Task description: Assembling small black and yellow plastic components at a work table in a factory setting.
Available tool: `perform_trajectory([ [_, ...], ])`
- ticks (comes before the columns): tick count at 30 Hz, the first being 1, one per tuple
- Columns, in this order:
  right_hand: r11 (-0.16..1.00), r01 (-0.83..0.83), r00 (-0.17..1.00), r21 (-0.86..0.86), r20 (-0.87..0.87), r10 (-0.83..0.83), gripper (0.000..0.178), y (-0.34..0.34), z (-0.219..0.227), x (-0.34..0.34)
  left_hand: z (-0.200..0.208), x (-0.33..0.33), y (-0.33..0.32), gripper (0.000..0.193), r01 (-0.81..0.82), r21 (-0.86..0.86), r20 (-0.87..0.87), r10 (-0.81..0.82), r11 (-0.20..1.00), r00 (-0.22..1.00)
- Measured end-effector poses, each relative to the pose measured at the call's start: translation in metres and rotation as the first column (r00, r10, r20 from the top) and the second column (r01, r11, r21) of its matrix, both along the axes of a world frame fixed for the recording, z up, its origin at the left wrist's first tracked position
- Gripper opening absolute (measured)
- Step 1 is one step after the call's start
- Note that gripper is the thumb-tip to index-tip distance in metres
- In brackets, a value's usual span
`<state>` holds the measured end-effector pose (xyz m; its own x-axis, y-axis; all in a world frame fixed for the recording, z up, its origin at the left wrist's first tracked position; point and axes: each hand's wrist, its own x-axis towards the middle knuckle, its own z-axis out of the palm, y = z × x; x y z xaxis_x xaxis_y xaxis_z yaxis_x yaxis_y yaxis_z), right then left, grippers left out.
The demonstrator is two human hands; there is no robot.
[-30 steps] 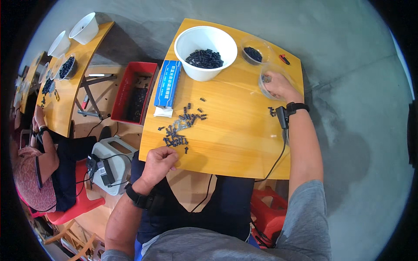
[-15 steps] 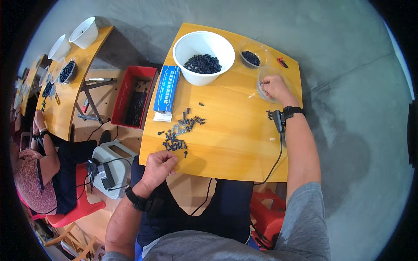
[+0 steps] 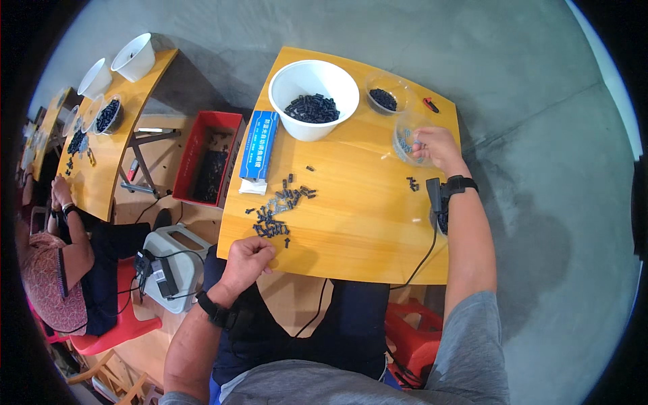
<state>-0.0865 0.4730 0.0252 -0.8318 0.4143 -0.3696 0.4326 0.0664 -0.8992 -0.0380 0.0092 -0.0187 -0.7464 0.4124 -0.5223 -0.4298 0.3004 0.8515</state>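
Note:
My left hand (image 3: 247, 262) rests by the table's front edge, thumb and fingers closed in a pinch; whatever is between them is hidden. Just beyond it lies a loose pile of small black plastic parts (image 3: 271, 223), with a few tiny clear pieces among them. At the right, my right hand (image 3: 437, 146) is at the rim of a clear plastic bowl (image 3: 402, 154) holding small translucent pieces. Its fingertips are pinched together, and I cannot make out what they hold. A few black parts (image 3: 412, 183) lie on the table near the right wrist.
A white bucket (image 3: 283, 91) of black parts stands at the back beside a blue box (image 3: 259, 145). Another clear bowl (image 3: 398, 91) and a red-and-black tool (image 3: 430, 104) are farther right. A red bin (image 3: 191, 158) stands left of the table; a person (image 3: 57, 283) sits beyond.
My right hand has drawn back slightly from inside the clear bowl to its right side. My left hand has stayed in place. The whole view has shifted a little.

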Motion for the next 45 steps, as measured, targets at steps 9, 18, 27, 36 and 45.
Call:
perform_trajectory([
  [9, 0.992, -0.129, 0.991, 0.003, -0.039, 0.129, 0.016, -0.078, 0.047, 0.022, -0.001, -0.001, 0.0, 0.013, 0.013, 0.007, -0.025, -0.013, 1.0, 1.0],
  [18, 0.545, -0.444, 0.887, 0.711, 0.266, 0.377, 0.013, -0.108, -0.024, 0.057, -0.004, 0.0, 0.001, 0.013, 0.023, 0.029, -0.049, -0.022, 0.999, 0.999],
  [27, 0.55, -0.269, 0.948, 0.79, 0.115, 0.297, 0.014, -0.103, -0.039, 0.072, -0.006, -0.001, 0.0, 0.013, 0.002, 0.011, -0.026, -0.002, 1.0, 1.0],
  [36, 0.869, -0.161, 0.986, 0.468, 0.11, 0.123, 0.01, -0.107, -0.026, 0.079, -0.004, 0.001, -0.001, 0.012, -0.016, 0.006, -0.017, 0.016, 1.0, 1.0],
  [45, 0.528, -0.041, 0.947, 0.848, -0.136, 0.292, 0.009, -0.114, -0.044, 0.108, -0.001, 0.001, 0.001, 0.012, -0.012, 0.011, -0.052, 0.013, 1.0, 0.999],
])
